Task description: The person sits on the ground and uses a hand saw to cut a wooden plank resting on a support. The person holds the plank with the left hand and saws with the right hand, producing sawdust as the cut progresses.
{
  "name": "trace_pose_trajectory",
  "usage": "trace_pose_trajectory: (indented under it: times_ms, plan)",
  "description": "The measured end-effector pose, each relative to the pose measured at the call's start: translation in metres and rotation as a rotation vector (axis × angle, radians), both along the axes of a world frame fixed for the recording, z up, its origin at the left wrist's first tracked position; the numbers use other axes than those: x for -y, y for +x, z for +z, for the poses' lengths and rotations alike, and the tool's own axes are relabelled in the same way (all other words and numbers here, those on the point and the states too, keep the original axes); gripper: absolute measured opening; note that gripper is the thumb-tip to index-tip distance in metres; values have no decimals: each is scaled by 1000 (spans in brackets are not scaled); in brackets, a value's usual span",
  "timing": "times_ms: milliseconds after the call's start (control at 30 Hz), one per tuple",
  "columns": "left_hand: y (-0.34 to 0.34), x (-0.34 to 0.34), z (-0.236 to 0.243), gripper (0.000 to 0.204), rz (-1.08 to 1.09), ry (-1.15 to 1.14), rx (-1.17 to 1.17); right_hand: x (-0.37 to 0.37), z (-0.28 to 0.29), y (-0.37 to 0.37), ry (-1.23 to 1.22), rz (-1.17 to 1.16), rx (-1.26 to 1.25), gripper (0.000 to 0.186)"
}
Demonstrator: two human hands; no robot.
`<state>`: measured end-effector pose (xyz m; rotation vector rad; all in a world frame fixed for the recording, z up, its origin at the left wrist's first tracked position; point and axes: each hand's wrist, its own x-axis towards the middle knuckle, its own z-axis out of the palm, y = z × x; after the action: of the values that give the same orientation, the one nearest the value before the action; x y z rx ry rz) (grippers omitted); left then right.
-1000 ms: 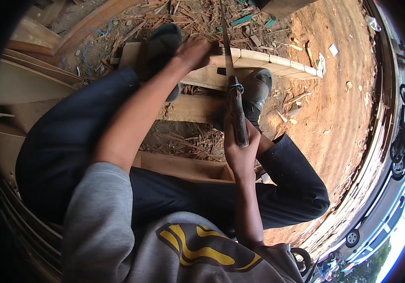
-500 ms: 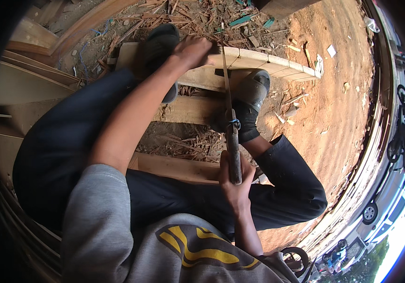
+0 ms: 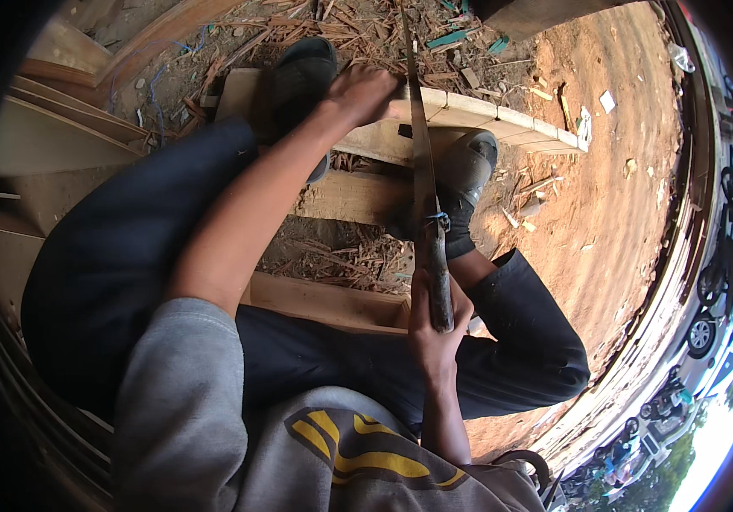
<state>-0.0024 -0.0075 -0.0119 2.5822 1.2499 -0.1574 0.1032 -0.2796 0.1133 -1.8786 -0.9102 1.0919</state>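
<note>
Saw is lying across a pale board, its blade passing between the left hand and the right shoe; from where I'm standing, I can't tell how deep the teeth are sitting. The right hand is wrapping round the dark handle, fingers closed, low and near the body, probably because that is giving the arm room to move. The left hand is resting just beside the blade, fingers curling at the board's far edge; it is seemingly steadying the wood, though how firmly it is gripping I cannot tell. Both that shoe and the left shoe are overlapping the board, likely serving as clamps. Lengthwise, the saw is running away from the person, handle nearest the body, far end pointing outward and leaning slightly left, while the board is stretching crosswise, roughly square to it
</note>
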Motion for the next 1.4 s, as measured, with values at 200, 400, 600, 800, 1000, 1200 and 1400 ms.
trace_pose_trajectory:
  times_ms: [200, 400, 600, 800, 1000, 1200, 1400]
  plan:
    - [3, 1, -3, 36, -22, 137, 145, -37, 4, 14, 94, -239, -129, 20]
    - [3, -1, -4, 40, -33, 83, 171, -34, -6, 23, 55, -163, -120, 19]
    - [-1, 1, 18, 44, -62, -16, 141, -41, -9, 17, 4, -111, -146, 22]
    - [-12, -8, 3, 38, 27, -104, 247, -41, -17, 17, -9, -107, -148, 22]
    - [-12, -8, -7, 32, 84, -84, 452, -42, -14, 17, -12, -99, -166, 22]
    - [-7, -6, -10, 27, 115, -30, 650, -41, -21, 19, 91, -94, -118, 19]
    - [-7, -5, -20, 24, 107, 48, 653, -40, -18, 21, 26, -82, -165, 18]
